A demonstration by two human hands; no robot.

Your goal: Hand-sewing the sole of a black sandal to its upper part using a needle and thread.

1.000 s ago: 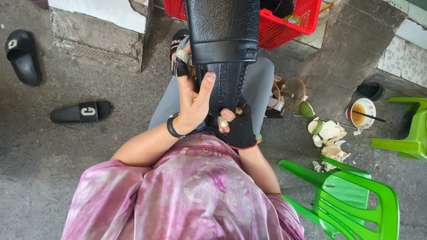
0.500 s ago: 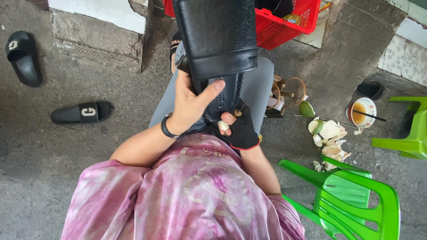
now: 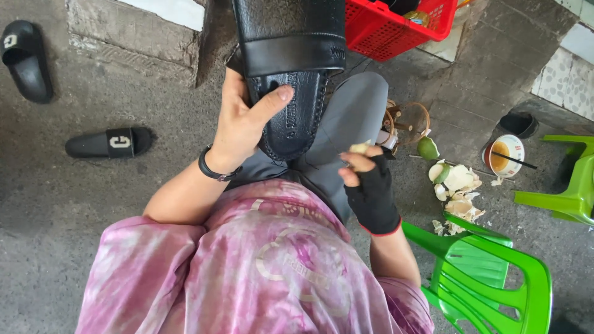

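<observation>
My left hand (image 3: 244, 124) grips a large black slide sandal (image 3: 291, 55) by its heel end and holds it up close in front of me, thumb pressed on the stitched edge of the sole. My right hand (image 3: 369, 179), in a black fingerless glove with a pale wrap on one fingertip, is off to the right of the sandal, its fingers pinched together. A thin dark thread (image 3: 334, 147) seems to run from the sandal's edge to those fingers. My grey trouser leg (image 3: 352, 111) lies beneath.
Two black slides (image 3: 28, 59) (image 3: 108, 143) lie on the concrete at left. A red basket (image 3: 396, 28) stands behind. Right of me are green plastic chairs (image 3: 495, 272) (image 3: 569, 179), a bowl with a stick (image 3: 504, 154), pale peel scraps (image 3: 458, 188) and a green fruit (image 3: 427, 148).
My right hand has come out from under the sandal's heel and moved right and down. The sandal has risen nearer the camera, still in my left hand.
</observation>
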